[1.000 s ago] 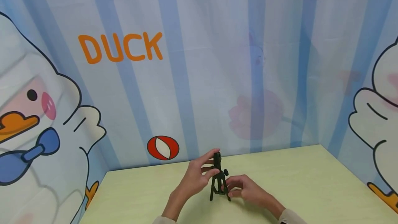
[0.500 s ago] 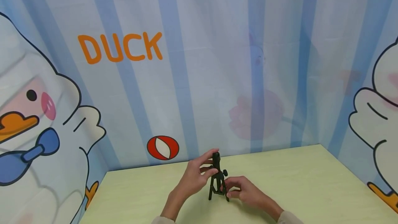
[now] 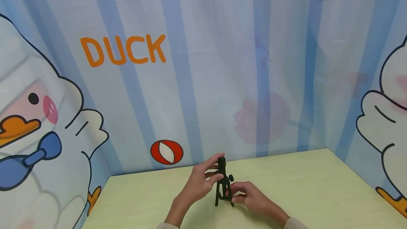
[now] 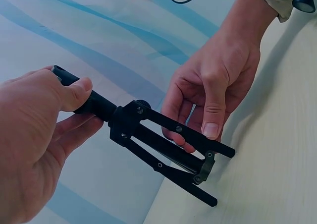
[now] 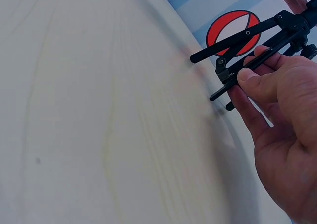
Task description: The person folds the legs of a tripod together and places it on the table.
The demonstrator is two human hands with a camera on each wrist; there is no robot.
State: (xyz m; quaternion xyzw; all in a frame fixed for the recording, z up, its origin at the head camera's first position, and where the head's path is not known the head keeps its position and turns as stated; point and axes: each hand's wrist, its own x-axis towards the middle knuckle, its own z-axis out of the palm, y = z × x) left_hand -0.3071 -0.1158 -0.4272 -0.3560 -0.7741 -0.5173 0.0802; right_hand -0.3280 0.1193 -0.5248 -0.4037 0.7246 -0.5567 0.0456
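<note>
A small black tripod [image 3: 224,185] is held upright between both hands, its legs partly spread. My left hand [image 3: 199,180] grips the tripod's upper part, thumb on the near side and fingers behind. In the left wrist view that left hand [image 4: 34,140] wraps the round top of the tripod [image 4: 163,140]. My right hand [image 3: 251,195] pinches one leg low down; in the right wrist view the thumb of the right hand [image 5: 290,100] lies along that leg of the tripod [image 5: 257,60]. A small knob juts from the tripod's side below the left hand.
A pale yellow table [image 3: 286,172] lies under the hands. Behind it hangs a blue and white striped curtain [image 3: 216,80] printed with ducks and a red-and-white ball, reaching down to the table's back edge.
The tripod's legs look slightly closer together and the tripod has turned a little. Both hands keep their holds and have barely moved.
</note>
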